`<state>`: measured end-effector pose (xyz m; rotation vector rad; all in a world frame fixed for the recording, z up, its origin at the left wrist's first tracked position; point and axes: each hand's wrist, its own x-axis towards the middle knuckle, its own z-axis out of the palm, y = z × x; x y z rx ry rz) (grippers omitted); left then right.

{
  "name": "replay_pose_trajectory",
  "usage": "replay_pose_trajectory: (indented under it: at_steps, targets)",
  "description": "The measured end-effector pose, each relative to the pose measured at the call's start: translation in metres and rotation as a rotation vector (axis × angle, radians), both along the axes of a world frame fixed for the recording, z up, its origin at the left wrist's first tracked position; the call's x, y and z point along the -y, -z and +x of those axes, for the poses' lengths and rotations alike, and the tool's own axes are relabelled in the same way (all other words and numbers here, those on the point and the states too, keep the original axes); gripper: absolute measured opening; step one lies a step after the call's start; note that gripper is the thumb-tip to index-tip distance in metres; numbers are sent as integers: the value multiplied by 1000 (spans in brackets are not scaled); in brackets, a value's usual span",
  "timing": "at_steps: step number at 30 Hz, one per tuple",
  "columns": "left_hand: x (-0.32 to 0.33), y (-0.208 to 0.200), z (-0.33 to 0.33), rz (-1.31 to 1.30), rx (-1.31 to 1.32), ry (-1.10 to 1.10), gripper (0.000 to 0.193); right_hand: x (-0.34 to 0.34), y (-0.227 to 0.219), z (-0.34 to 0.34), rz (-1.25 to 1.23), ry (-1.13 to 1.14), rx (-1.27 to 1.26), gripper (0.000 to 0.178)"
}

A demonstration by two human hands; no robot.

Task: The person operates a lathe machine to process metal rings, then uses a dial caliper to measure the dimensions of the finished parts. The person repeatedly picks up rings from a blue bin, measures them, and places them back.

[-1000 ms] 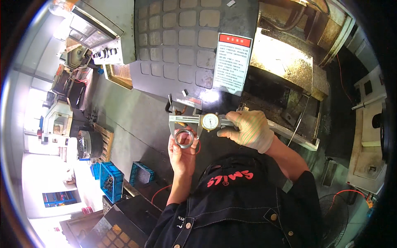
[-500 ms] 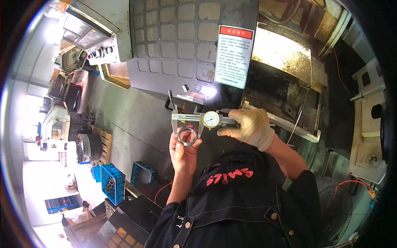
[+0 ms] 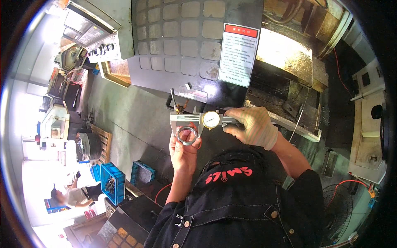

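My bare left hand (image 3: 183, 156) pinches a shiny metal ring (image 3: 189, 143) between thumb and fingers, its opening turned up toward me. My right hand (image 3: 255, 127), in a pale striped work glove, grips the beam end of a dial caliper (image 3: 211, 120). The caliper lies level, its round white dial facing up. Its two long jaws reach down on either side of the ring; whether both touch the metal I cannot tell.
Ahead stands a dark machine door (image 3: 173, 74) with a posted notice (image 3: 238, 56). An open machine bay (image 3: 285, 103) is at right. Blue crates (image 3: 112, 166) sit lower left, one holding metal parts. Another person (image 3: 76, 196) is at far left; a fan (image 3: 337, 206) stands lower right.
My gloved right hand has slid slightly right, its thumb drawn back from the dial. The ring stays between the jaws. The person at far left has come more fully into view.
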<state>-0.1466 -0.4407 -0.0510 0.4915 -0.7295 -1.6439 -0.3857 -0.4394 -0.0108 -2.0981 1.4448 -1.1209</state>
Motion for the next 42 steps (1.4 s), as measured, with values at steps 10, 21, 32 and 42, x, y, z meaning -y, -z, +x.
replay_pose_trajectory:
  at_steps: [10, 21, 32, 42]
  targets:
    - [-2, 7, 8, -13, -13, 4, 50, 1, 6, 6, -35, 38, -36, 33]
    - [-4, 4, 4, -2, -46, -5, 42, 2, 10, 6, -64, 62, -80, 37]
    - [-2, 1, -1, 29, -41, -27, 46, 6, 1, 0, -13, 19, -170, 38]
    - [-3, 4, 1, 39, -68, -28, 45, 7, -1, -1, -4, 20, -193, 36]
